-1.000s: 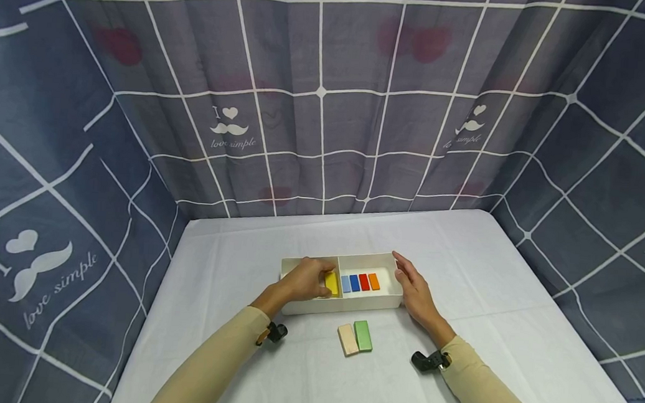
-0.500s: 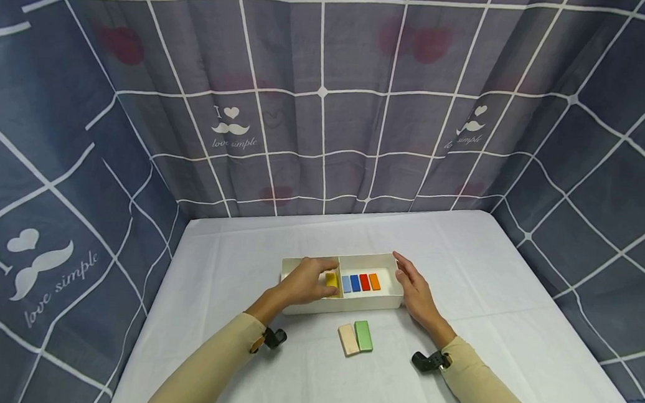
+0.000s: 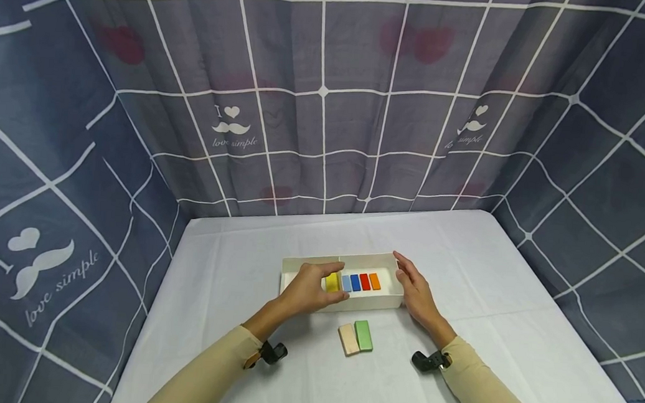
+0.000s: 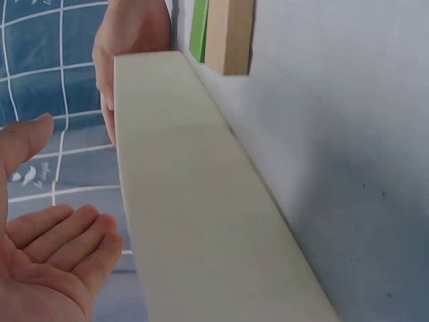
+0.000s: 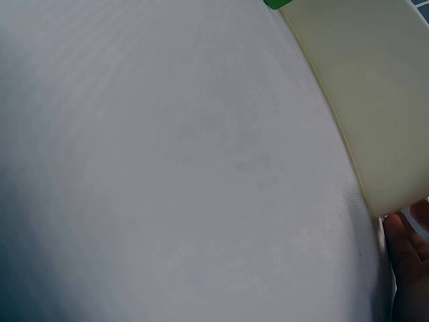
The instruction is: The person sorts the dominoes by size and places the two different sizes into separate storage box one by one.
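A white two-part box [image 3: 363,302] stands on the table. In its left compartment, close to the divider, lies a yellow block [image 3: 332,282]. Over that compartment and the near wall, my left hand [image 3: 309,289] has its thumb and fingers spread apart; the left wrist view also shows this hand [image 4: 57,261] holding nothing. My right hand [image 3: 416,293] rests along the box's right end, fingers fairly straight against the end wall. The right compartment holds a row of light blue [image 3: 347,283], dark blue [image 3: 355,282], red [image 3: 364,282] and orange blocks [image 3: 374,281].
In front of the box, a beige block [image 3: 348,340] and a green block [image 3: 363,335] lie side by side on the white tablecloth [image 3: 228,270]. Checked curtains [image 3: 283,117] close off the back and both sides.
My left hand has let go of the yellow block, spread its thumb and fingers, and shifted slightly toward the near wall. The yellow block now shows between them. My right hand has stayed put.
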`<state>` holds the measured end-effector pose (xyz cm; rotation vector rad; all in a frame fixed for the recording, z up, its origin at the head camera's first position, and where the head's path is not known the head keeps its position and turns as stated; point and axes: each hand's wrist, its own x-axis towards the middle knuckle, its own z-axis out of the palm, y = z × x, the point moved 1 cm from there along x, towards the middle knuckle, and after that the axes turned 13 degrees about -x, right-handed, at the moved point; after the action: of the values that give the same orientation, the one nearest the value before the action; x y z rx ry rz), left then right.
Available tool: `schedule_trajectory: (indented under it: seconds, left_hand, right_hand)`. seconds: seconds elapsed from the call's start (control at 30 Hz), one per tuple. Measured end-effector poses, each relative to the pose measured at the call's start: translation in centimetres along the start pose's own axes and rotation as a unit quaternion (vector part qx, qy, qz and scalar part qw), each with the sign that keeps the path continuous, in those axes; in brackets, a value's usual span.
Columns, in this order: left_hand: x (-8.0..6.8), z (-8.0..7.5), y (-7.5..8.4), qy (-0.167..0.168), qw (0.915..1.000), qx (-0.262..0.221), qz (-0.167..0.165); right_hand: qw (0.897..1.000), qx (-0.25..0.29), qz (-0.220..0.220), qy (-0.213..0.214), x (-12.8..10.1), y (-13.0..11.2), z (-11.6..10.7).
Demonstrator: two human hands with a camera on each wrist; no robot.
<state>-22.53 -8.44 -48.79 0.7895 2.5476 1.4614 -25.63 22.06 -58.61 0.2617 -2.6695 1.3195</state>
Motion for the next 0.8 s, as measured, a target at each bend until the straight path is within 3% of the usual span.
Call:
schedule_trajectory:
  seconds: [0.33,0.8]
  left_hand:
    - [-1.4,0.8,0.9,0.019,0.9998,-0.010,-0.004]
    - [-3.7,2.7,1.5,0.048,0.9972,-0.023,0.052]
  right_hand:
    - [1.000,0.009,0.001,-0.004,0.0,0.0,-0.2]
    - [1.000,0.015,-0.004,-0.004,0.0,0.1,-0.1]
